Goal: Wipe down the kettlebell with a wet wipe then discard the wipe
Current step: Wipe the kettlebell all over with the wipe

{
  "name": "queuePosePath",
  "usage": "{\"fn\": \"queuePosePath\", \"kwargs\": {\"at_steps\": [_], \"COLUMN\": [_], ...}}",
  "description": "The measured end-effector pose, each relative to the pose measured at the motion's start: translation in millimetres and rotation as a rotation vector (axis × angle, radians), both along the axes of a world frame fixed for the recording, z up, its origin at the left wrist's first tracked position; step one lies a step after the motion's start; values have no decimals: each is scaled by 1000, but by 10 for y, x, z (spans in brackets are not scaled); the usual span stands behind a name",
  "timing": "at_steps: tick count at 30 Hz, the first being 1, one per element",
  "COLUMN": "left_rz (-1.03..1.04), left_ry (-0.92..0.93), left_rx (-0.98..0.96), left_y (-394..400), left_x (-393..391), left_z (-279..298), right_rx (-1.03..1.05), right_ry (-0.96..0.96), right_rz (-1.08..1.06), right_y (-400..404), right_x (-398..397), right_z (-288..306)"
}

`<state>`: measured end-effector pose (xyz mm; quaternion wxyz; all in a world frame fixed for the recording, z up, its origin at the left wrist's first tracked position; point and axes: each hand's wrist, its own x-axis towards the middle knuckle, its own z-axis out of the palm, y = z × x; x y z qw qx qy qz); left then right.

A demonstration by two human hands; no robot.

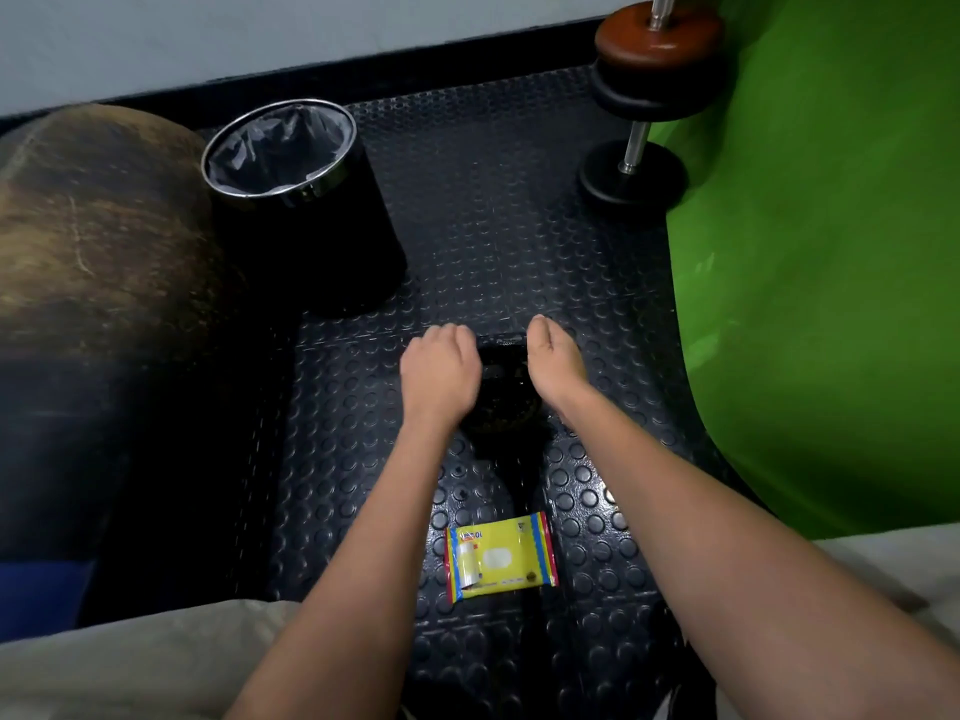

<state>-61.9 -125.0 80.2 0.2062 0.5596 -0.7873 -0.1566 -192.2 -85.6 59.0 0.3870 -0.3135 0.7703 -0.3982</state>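
1. Both hands reach down to the black kettlebell (501,387) on the floor: left hand (439,371) and right hand (553,363) flank its handle, fingers curled over it.
2. The wipes pack (501,556) lies behind both hands, toward the person, unopened.
3. The bin (291,200) stands ahead-left, nearer the left hand.

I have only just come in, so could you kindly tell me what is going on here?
A person is reaching down with both hands to a black kettlebell on the studded black rubber floor. The left hand and right hand sit on either side of its top, fingers curled over the far side and out of sight. The yellow wet-wipe packet lies untouched closer to the person. A black bin with a chrome rim stands to the left.
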Motion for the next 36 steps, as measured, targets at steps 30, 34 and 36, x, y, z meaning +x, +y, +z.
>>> {"fn": "queuePosePath", "kwargs": {"at_steps": [30, 34, 36], "left_rz": [412, 78, 3], "left_ry": [539, -73, -260], "left_rx": [693, 521, 510], "left_y": [-190, -255, -279], "left_x": [327, 119, -19], "left_z": [-145, 166, 258], "right_rx": [-19, 5, 22], "right_ry": [-81, -1, 64], "right_rz": [24, 47, 67], "right_y": [48, 75, 73], "right_x": [-47, -35, -23], "right_z": [82, 111, 103]}}
